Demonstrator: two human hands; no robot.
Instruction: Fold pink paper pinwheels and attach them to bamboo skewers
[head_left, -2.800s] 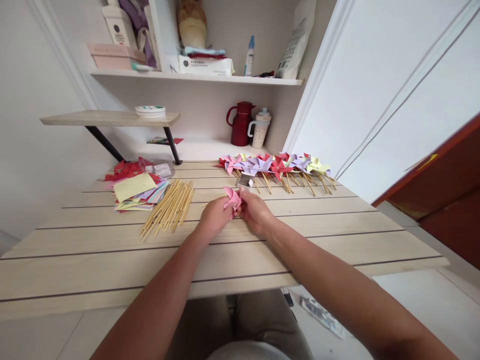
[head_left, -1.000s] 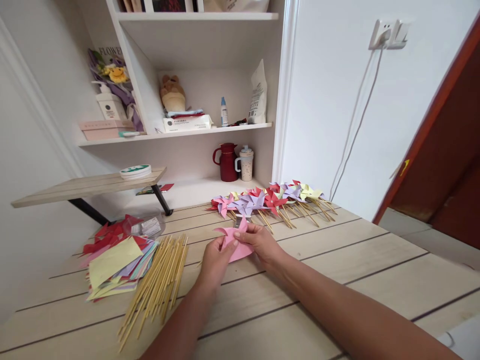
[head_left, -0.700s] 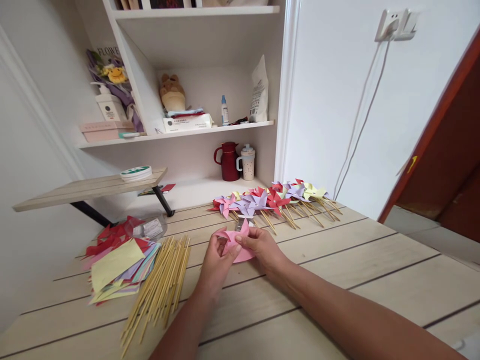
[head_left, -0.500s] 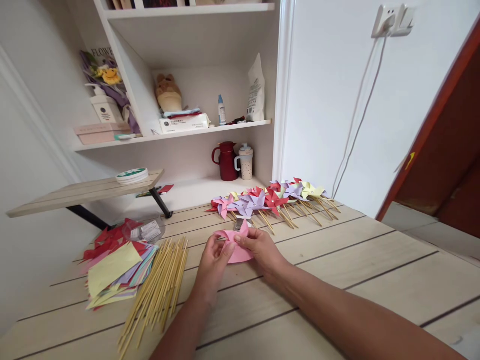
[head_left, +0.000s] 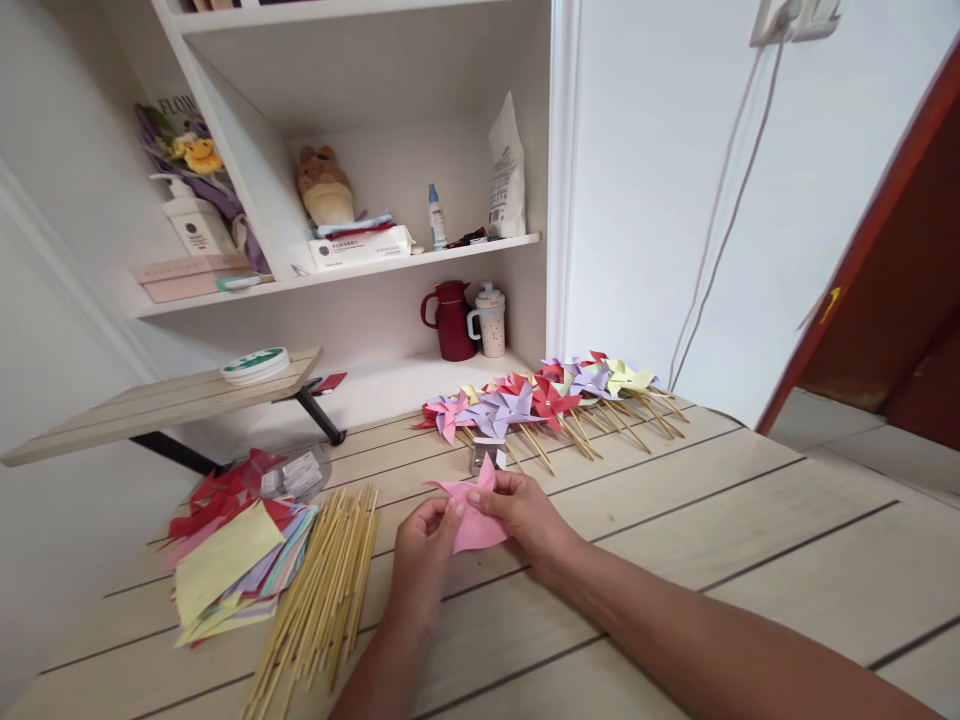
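The left hand (head_left: 420, 548) and right hand (head_left: 531, 515), fingers closed in pinches, grip the partly folded pink paper (head_left: 477, 530) over the desk (head_left: 517, 622), near the stick-mounted pinwheels (head_left: 510, 405). Folding corners inward seems underway; the next move calls for keeping those folds pinched firmly at the centre.

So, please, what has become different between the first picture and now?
The pink paper looked bunched at first; now it is spread wider, one tip pointing up, between the left hand and the right hand, which both held it then too. The view has tilted upward. The pinwheels, sticks and paper stack stayed in place.
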